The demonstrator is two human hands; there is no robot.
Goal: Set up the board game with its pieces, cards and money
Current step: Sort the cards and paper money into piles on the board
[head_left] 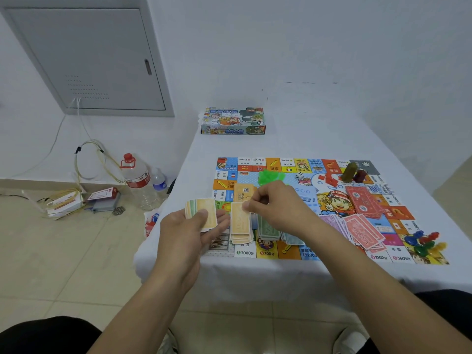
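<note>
We noted our left hand (190, 226) gripping thin, slippery banknotes (201, 213); our right hand (268, 200) pinched one note (240, 221) by its top edge.

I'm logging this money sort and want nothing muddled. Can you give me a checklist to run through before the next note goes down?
1. Left hand holds the unsorted notes firmly: ok.
2. Right hand pinches an orange note over the orange pile: ok.
3. Only one note pinched: cannot tell.
4. Orange pile squared up: not ok, lower notes fan out slightly.
5. Green pile apart from the orange pile: ok, though close.
6. Red notes stacked neatly: not ok, they lie fanned on the board.
</note>
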